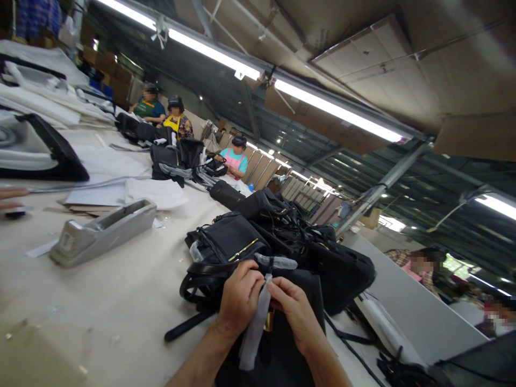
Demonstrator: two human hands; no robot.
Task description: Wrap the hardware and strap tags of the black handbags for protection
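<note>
A strip of white translucent wrapping (pixel 255 333) hangs down over the front of a black bag (pixel 282 349) close to me. My left hand (pixel 239 294) is closed, its thumb and fingers pinching the upper end of the strip. From the other side my right hand (pixel 293 307) pinches the same spot, fingertips nearly touching the left ones. Just above my fingers, another piece of white wrapping (pixel 278 262) covers part of the bag's handle. A gold-coloured clasp (pixel 269 321) shows partly behind the strip. What lies inside the wrapping is hidden.
Black bags (pixel 231 236) are piled beyond my hands. A grey tape dispenser (pixel 105 231) stands on the table to the left, near white paper sheets (pixel 155 193). Another person's fingers (pixel 12 198) show at the left edge. Several people work farther back.
</note>
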